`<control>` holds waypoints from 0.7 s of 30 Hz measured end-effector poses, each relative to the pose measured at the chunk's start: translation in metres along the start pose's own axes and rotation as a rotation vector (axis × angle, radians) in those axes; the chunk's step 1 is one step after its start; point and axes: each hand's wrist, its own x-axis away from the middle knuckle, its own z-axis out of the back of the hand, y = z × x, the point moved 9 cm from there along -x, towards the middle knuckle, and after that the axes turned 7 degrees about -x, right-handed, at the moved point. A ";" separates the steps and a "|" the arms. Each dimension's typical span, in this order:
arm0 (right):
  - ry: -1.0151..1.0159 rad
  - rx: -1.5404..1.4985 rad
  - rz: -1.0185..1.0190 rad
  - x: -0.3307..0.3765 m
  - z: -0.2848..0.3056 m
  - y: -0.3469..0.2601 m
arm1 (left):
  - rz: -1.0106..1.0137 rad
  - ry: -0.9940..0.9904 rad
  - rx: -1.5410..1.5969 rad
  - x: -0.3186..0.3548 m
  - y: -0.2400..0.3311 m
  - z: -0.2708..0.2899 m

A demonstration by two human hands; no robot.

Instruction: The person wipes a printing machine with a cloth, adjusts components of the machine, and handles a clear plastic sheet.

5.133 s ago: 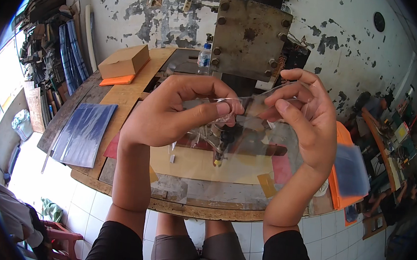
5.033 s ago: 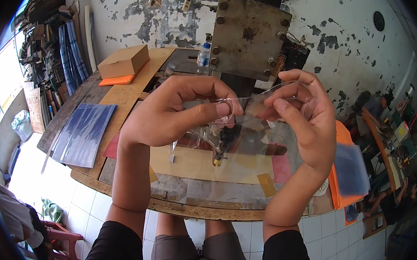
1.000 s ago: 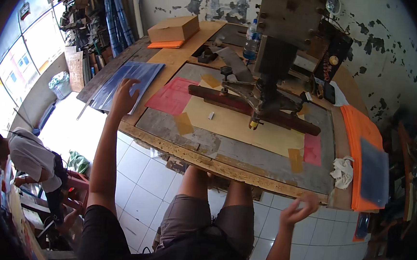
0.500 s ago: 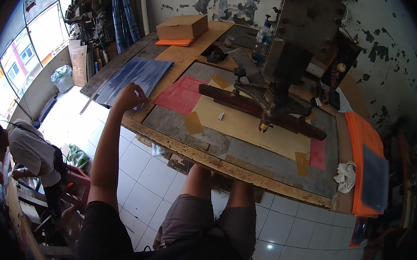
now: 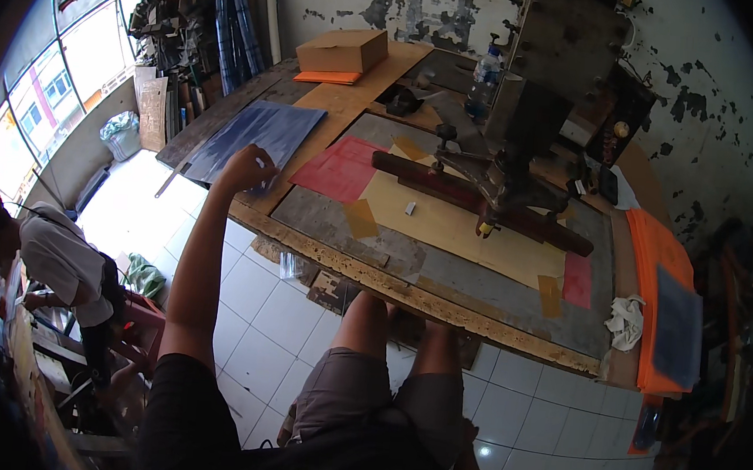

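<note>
Left hand (image 5: 246, 167): extended over the near left corner of the worktop (image 5: 407, 294), fingers curled and pinched on a small clear piece at the near edge of the stack of blue sheets (image 5: 257, 133); what the piece is cannot be told. Right hand: out of view. Stack of blue sheets: lies flat on the left part of the worktop, its near corner at the hand, its far end toward a cardboard box (image 5: 341, 50) that sits on an orange sheet. Red sheet (image 5: 339, 169): flat, just right of the blue stack, overlapping a tan sheet (image 5: 460, 228) at the worktop's middle. Press head (image 5: 508, 170): dark metal, standing over a dark bar that crosses the tan sheet at a slant. Plastic bottle (image 5: 486, 72): upright behind the press. White rag (image 5: 625, 321): at the right front edge, beside an orange stack (image 5: 654, 254) topped by a grey-blue sheet. Front edge: rough wood, running from the left hand down to the right, with the person's knees under it. Open room: white tiled floor (image 5: 253, 314) bare to the left of the knees; a second person (image 5: 56, 261) bends at the far left, well apart from the worktop.
</note>
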 end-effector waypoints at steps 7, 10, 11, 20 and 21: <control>0.740 -0.472 0.449 0.063 0.211 -0.146 | -0.102 -0.015 -0.088 0.016 -0.014 0.008; 0.761 -0.530 0.819 0.145 0.274 -0.227 | -0.110 -0.057 -0.037 0.014 -0.010 0.009; 0.702 -0.514 1.025 0.176 0.285 -0.255 | -0.113 -0.056 -0.035 0.014 -0.007 0.009; 1.299 -0.430 0.974 0.238 0.378 -0.288 | -0.200 -0.101 0.077 0.008 -0.018 0.005; 1.299 -0.429 0.974 0.230 0.378 -0.284 | -0.203 -0.103 0.076 0.008 -0.016 0.004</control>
